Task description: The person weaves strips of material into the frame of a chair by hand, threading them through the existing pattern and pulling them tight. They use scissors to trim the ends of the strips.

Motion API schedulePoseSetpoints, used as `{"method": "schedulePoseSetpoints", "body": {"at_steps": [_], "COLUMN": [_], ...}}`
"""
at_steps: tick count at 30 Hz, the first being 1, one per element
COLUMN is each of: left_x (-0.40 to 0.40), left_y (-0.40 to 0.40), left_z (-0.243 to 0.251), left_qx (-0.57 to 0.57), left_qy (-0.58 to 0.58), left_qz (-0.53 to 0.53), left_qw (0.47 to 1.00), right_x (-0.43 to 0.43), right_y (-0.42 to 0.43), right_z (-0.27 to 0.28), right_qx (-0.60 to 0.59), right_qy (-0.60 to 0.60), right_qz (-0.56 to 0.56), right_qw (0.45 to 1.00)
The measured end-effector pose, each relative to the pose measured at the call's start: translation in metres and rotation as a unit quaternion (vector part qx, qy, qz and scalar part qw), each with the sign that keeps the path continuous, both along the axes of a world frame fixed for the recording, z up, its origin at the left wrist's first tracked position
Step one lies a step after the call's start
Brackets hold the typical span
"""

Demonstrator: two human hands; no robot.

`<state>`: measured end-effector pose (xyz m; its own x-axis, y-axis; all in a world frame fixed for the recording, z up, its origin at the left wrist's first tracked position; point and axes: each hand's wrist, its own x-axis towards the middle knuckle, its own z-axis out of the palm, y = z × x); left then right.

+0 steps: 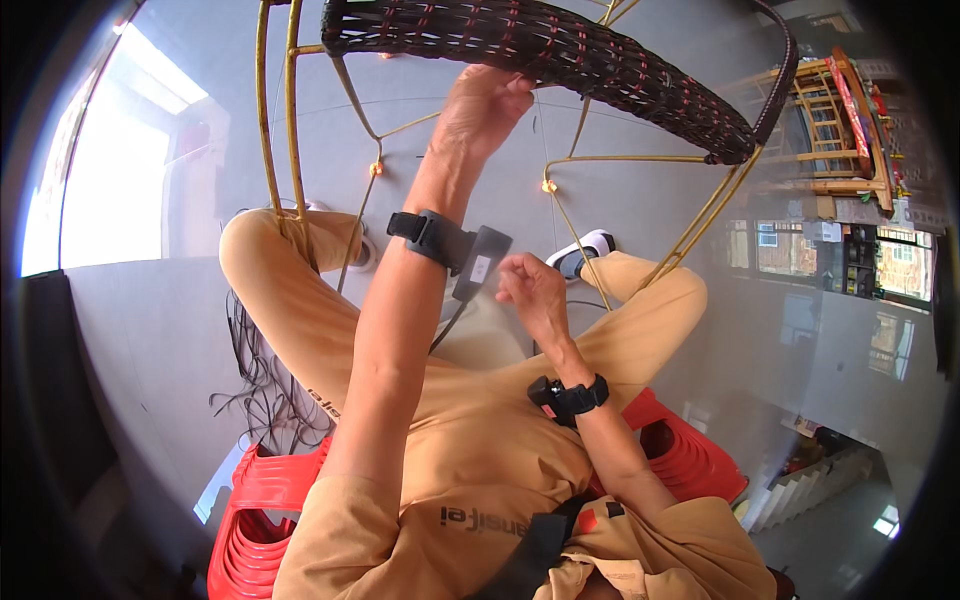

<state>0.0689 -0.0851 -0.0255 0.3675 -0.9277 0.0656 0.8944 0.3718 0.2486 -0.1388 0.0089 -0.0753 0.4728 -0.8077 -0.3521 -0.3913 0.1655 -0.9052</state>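
A dark brown woven band with reddish strands (480,30), likely plastic rattan, spans a gold-coloured metal chair frame (294,112) in front of me. At the band's lower edge, my left hand (484,105) grips with curled fingers, the fingertips partly hidden by the weave. My right hand (536,292) hangs lower, between my knees and apart from the frame. Its fingers are curled and slightly blurred; whether a thin strand is between them cannot be made out. The frame's slanting legs rest against my thighs.
Loose black strips (262,375) lie tangled on the grey floor (180,330) at my left. Red plastic stools (262,480) show beside my hips. Stacked wooden furniture (832,142) stands far right. Orange wrapping (376,169) marks some frame joints. Devices are strapped to both my forearms, a cable hanging from the left one.
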Motion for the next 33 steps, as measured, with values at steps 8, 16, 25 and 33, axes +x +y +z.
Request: {"method": "schedulePoseSetpoints", "body": {"at_steps": [8,16,25,33], "left_x": [-0.005,0.003,0.032,0.062], "left_y": [-0.008,-0.010,-0.020,-0.035], "left_z": [-0.001,0.000,-0.007,-0.030], "left_qx": [-0.098,-0.099,-0.017,0.002], "left_qy": [0.203,0.252,-0.039,-0.350], "left_qz": [-0.142,-0.166,-0.141,0.009], "left_qw": [0.964,0.948,0.989,0.937], "right_x": [0.011,0.013,0.006,0.000], "right_y": [0.009,0.012,0.012,0.006], "right_z": [0.007,0.009,-0.006,-0.018], "right_qx": [-0.082,-0.097,-0.115,-0.096], "right_qy": [0.042,0.074,0.082,0.124], "right_qz": [0.057,0.097,0.102,0.118], "right_qw": [0.994,0.988,0.985,0.981]}}
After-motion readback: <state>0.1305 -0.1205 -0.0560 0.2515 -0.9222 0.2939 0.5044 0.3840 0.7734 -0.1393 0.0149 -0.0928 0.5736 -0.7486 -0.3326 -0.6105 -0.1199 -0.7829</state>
